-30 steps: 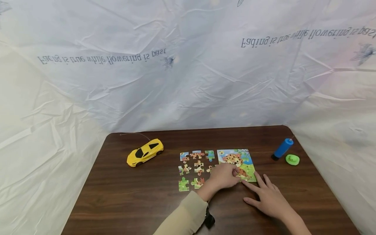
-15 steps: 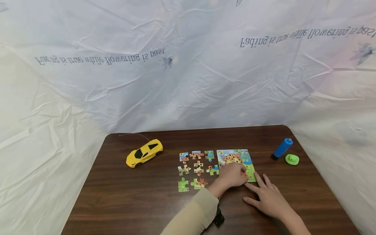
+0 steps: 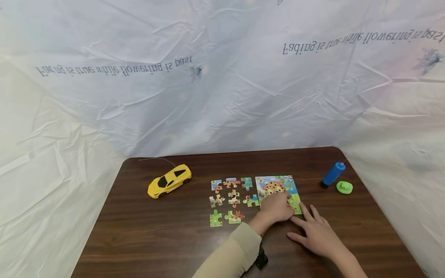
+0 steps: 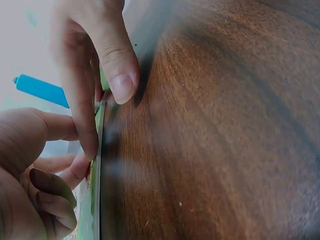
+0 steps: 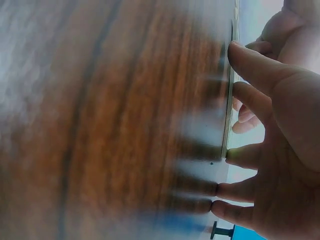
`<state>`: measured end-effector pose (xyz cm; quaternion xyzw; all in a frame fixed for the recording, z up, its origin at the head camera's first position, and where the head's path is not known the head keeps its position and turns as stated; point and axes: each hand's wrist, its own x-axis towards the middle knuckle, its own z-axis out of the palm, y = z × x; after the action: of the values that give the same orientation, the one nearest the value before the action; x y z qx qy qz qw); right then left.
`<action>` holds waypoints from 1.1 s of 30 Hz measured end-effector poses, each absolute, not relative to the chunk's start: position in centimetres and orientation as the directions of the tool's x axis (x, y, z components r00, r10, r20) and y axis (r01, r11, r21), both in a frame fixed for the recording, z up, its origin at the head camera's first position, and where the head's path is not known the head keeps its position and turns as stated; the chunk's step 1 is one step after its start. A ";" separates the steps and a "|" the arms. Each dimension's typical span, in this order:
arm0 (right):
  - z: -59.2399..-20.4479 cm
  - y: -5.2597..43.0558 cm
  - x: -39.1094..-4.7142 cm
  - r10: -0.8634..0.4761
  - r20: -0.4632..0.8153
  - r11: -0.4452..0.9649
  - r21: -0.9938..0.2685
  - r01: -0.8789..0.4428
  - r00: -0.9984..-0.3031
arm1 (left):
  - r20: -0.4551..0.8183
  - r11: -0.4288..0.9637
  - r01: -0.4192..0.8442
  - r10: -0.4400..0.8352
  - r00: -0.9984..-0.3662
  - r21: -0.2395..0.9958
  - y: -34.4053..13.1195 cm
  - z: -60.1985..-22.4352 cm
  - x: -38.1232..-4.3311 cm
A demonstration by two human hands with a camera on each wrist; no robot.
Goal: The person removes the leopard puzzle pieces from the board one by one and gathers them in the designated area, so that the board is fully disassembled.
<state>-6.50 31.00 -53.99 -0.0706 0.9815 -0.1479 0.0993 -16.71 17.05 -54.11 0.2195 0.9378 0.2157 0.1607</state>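
In the head view my left hand (image 3: pixel 277 206) lies over the lower part of a square leopard picture board (image 3: pixel 293 184), its fingers bent. The left wrist view shows my left fingers (image 4: pixel 59 207) curled, with the index fingertip right at the board's surface; I cannot tell whether a puzzle piece is between them. My right hand (image 3: pixel 318 233) rests beside the board's lower right corner, fingers spread and fairly straight, the index fingertip close to the left hand. Left of the board, several leopard puzzle pieces (image 3: pixel 234 197) lie apart in rows, two of them in the bottom row.
A yellow toy car (image 3: pixel 169 181) stands at the back left of the brown table (image 3: pixel 156 239). To the right are a blue cylinder (image 3: pixel 333 174) with a black end and a small green object (image 3: pixel 344 187). A printed white cloth (image 3: pixel 222 96) hangs behind the table.
My left hand has moved right over the board, uncovering the middle row's right-hand puzzle piece. The right hand stays almost in place. The whole view shifts slightly.
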 end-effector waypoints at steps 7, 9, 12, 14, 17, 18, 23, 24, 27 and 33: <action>-54.1 31.0 -6.6 -0.171 -0.177 0.945 -0.309 -0.110 -0.969 | -0.214 0.827 0.327 0.459 -0.862 0.457 17.3 -54.3 -16.8; -54.2 31.0 -6.6 -0.170 -0.180 0.945 -0.307 -0.109 -0.969 | -0.209 0.829 0.336 0.462 -0.862 0.447 17.2 -54.2 -16.8; -54.3 31.0 -6.6 -0.170 -0.180 0.948 -0.299 -0.111 -0.969 | -0.200 0.830 0.347 0.466 -0.862 0.437 17.0 -54.0 -16.9; -54.4 31.0 -6.6 -0.172 -0.174 0.950 -0.289 -0.116 -0.970 | -0.193 0.817 0.350 0.476 -0.858 0.458 16.9 -53.8 -16.9; -54.4 31.1 -6.5 -0.172 -0.163 0.951 -0.285 -0.121 -0.972 | -0.183 0.789 0.353 0.497 -0.848 0.503 16.7 -53.8 -16.8; -54.4 31.1 -6.5 -0.173 -0.161 0.951 -0.285 -0.122 -0.972 | -0.179 0.785 0.351 0.496 -0.849 0.510 16.7 -53.8 -16.8; -54.3 31.0 -6.6 -0.171 -0.168 0.950 -0.291 -0.117 -0.971 | -0.179 0.816 0.320 0.449 -0.875 0.481 16.7 -54.1 -16.9; -54.3 30.9 -6.6 -0.170 -0.168 0.950 -0.289 -0.117 -0.971 | -0.177 0.823 0.312 0.437 -0.882 0.475 16.7 -54.2 -17.0; -54.2 30.9 -6.5 -0.169 -0.163 0.953 -0.279 -0.119 -0.972 | -0.171 0.822 0.306 0.430 -0.887 0.480 16.7 -54.2 -17.2; -54.2 30.9 -6.4 -0.171 -0.155 0.953 -0.278 -0.123 -0.973 | -0.154 0.793 0.297 0.436 -0.887 0.531 16.5 -54.3 -17.1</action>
<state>-6.43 30.92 -54.18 -0.0748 0.9841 -0.1343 0.0892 -17.13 16.46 -54.30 0.1955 0.9372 0.2552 0.1356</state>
